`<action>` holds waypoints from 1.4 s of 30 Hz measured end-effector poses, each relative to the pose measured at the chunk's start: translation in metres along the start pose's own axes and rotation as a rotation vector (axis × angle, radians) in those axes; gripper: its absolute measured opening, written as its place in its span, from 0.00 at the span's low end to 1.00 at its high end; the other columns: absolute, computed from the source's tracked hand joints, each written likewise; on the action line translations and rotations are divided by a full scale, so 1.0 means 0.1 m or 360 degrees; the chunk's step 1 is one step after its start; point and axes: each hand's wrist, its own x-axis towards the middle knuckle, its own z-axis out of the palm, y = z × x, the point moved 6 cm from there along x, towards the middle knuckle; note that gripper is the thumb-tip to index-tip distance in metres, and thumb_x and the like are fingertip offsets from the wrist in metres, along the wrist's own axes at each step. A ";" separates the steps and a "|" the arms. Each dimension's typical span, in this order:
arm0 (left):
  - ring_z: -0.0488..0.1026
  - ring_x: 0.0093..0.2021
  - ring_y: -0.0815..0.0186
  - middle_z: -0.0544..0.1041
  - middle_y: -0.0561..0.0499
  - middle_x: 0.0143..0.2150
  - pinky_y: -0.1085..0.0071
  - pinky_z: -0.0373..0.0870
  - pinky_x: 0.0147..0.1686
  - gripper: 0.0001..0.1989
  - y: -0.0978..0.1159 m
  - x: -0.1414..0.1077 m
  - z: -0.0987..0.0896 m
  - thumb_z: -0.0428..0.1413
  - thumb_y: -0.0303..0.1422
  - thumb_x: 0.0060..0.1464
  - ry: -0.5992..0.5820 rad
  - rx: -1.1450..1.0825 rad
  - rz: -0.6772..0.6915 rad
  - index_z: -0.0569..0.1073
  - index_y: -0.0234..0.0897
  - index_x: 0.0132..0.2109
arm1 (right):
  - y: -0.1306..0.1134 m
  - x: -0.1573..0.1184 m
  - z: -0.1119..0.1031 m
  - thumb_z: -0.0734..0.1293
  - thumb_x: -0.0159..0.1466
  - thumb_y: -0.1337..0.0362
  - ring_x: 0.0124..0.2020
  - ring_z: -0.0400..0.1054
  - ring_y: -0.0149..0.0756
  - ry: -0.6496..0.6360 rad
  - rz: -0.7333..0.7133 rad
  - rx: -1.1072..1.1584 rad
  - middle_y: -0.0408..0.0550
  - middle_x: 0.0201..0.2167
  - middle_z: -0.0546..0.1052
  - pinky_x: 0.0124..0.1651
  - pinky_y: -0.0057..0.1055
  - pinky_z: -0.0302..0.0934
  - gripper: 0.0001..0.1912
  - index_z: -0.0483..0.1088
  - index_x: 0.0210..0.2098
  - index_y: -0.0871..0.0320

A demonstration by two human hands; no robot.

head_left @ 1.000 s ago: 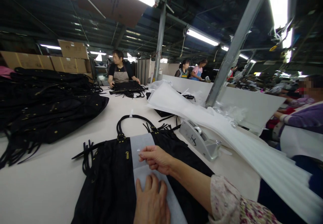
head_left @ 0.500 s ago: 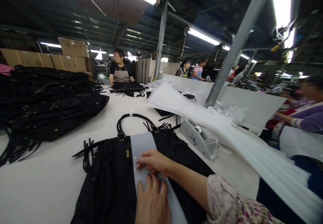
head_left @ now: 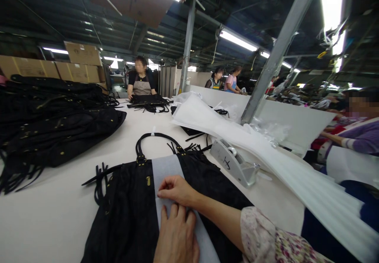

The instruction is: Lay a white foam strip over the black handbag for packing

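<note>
A black bag [head_left: 127,211] lies on the pale table, its looped handle pointing away from me. Down its middle runs a whitish paper strip [head_left: 167,169], beside a small brass zip pull [head_left: 148,181]. My left hand [head_left: 177,231] rests on the strip near the bottom of the view, fingers spread and holding nothing. Just above it, my right hand [head_left: 176,190] is at the strip with thumb and index finger pinched together; what they hold, if anything, is too small to make out. A grey tape dispenser [head_left: 231,162] stands right of the bag.
Black bags [head_left: 59,124] are piled at the left. White sheets [head_left: 251,136] spread across the right side beyond the dispenser. A person [head_left: 141,81] stands across the table by another black bag [head_left: 149,102]. A metal post [head_left: 275,53] rises at the right.
The shiny clear bit seen at my right fingertips before no longer shows. My right thumb and index finger have shifted slightly on the strip; my left hand has moved slightly left.
</note>
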 end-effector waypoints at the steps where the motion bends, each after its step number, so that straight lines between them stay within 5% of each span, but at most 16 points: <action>1: 0.61 0.58 0.46 0.68 0.38 0.56 0.40 0.51 0.62 0.24 0.00 0.00 0.00 0.48 0.33 0.50 -0.0009 -0.0002 0.0006 0.72 0.36 0.55 | -0.01 0.01 -0.02 0.73 0.54 0.73 0.22 0.60 0.25 0.0046 -0.0060 -0.0123 0.37 0.21 0.71 0.26 0.22 0.54 0.04 0.74 0.27 0.61; 7: 0.61 0.58 0.48 0.68 0.41 0.56 0.42 0.50 0.63 0.24 -0.01 0.01 0.01 0.49 0.34 0.49 -0.0044 0.0020 -0.0032 0.71 0.39 0.54 | -0.14 0.06 -0.05 0.74 0.53 0.76 0.26 0.61 0.26 0.0193 -0.0475 -0.0777 0.36 0.25 0.71 0.31 0.23 0.54 0.08 0.74 0.26 0.59; 14: 0.60 0.58 0.47 0.68 0.41 0.55 0.41 0.47 0.64 0.23 -0.04 0.00 0.03 0.48 0.34 0.50 -0.0032 -0.0056 0.0017 0.71 0.39 0.53 | -0.12 0.23 -0.05 0.77 0.54 0.72 0.29 0.58 0.29 0.0409 -0.0498 -0.1161 0.35 0.25 0.64 0.34 0.26 0.52 0.16 0.65 0.33 0.58; 18: 0.61 0.56 0.47 0.69 0.41 0.52 0.40 0.49 0.63 0.20 -0.04 0.00 0.03 0.48 0.33 0.50 0.0038 -0.0051 0.0042 0.72 0.38 0.50 | -0.17 0.24 -0.09 0.72 0.60 0.72 0.28 0.59 0.29 0.0123 -0.0384 -0.1025 0.35 0.26 0.64 0.33 0.25 0.53 0.12 0.64 0.36 0.57; 21: 0.62 0.54 0.46 0.69 0.39 0.51 0.40 0.53 0.60 0.19 -0.03 0.00 0.03 0.49 0.34 0.49 0.0059 0.0000 0.0044 0.73 0.36 0.49 | -0.17 0.23 -0.09 0.81 0.47 0.66 0.28 0.59 0.28 -0.0169 -0.0333 -0.1050 0.36 0.31 0.65 0.31 0.24 0.53 0.29 0.63 0.41 0.56; 23: 0.62 0.54 0.46 0.69 0.40 0.51 0.40 0.52 0.60 0.20 -0.03 0.01 0.03 0.49 0.33 0.49 0.0058 0.0004 0.0049 0.73 0.37 0.49 | -0.16 0.25 -0.10 0.84 0.41 0.64 0.30 0.59 0.29 -0.0110 -0.0380 -0.1201 0.36 0.31 0.64 0.32 0.25 0.51 0.33 0.63 0.39 0.57; 30: 0.62 0.56 0.48 0.69 0.41 0.53 0.43 0.50 0.63 0.19 -0.03 -0.06 0.01 0.48 0.33 0.52 0.0111 -0.0005 0.0043 0.72 0.38 0.51 | -0.18 0.32 -0.06 0.77 0.57 0.67 0.28 0.57 0.30 0.0256 -0.0360 -0.1248 0.35 0.24 0.62 0.32 0.27 0.48 0.16 0.65 0.34 0.58; 35: 0.60 0.62 0.51 0.67 0.41 0.59 0.45 0.48 0.67 0.22 -0.04 -0.23 -0.02 0.47 0.32 0.57 0.0244 -0.0029 0.0091 0.69 0.39 0.58 | -0.47 0.07 -0.06 0.70 0.63 0.72 0.31 0.63 0.30 0.0159 -0.0485 -0.1100 0.39 0.26 0.69 0.35 0.25 0.53 0.07 0.68 0.31 0.59; 39: 0.59 0.65 0.54 0.63 0.42 0.65 0.52 0.56 0.66 0.23 -0.31 -0.65 -0.35 0.48 0.30 0.57 0.0365 -0.0181 0.0191 0.68 0.41 0.60 | -0.80 -0.45 0.04 0.66 0.64 0.74 0.30 0.65 0.30 -0.0030 -0.0663 -0.0884 0.40 0.28 0.72 0.35 0.24 0.56 0.06 0.71 0.32 0.59; 42: 0.68 0.56 0.57 0.71 0.46 0.56 0.63 0.68 0.58 0.17 -0.99 -1.18 -0.78 0.47 0.41 0.60 0.0855 -0.0545 -0.0160 0.72 0.43 0.50 | -0.99 -0.87 0.28 0.66 0.64 0.74 0.30 0.67 0.30 -0.0226 -0.0736 -0.0862 0.39 0.28 0.73 0.35 0.24 0.57 0.06 0.72 0.34 0.57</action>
